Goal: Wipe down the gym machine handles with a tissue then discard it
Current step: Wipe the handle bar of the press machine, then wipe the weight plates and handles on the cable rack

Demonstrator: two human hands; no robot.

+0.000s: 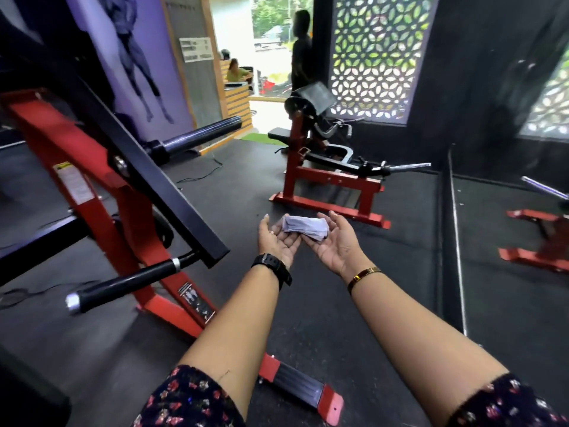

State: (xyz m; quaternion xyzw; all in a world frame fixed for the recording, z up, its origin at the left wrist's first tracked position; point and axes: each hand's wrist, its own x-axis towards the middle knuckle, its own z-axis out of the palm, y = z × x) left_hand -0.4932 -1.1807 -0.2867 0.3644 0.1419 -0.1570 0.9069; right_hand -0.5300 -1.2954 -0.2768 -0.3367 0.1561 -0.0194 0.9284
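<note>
Black gym floor [369, 288] beneath. Left hand [277, 241] and right hand [334, 245] palms up, fingers relaxed, cradling folded tissue [304, 228]. Handle [123, 286] to their left; sticker [74, 184] illegible.

Dark floral sleeves [191, 399], black watch [273, 267], gold bracelet [363, 274]

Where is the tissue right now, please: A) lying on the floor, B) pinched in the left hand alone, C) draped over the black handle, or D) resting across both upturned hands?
D: the tissue lies across the fingers of the left hand and right hand, both palm up, away from the black handle.
</note>
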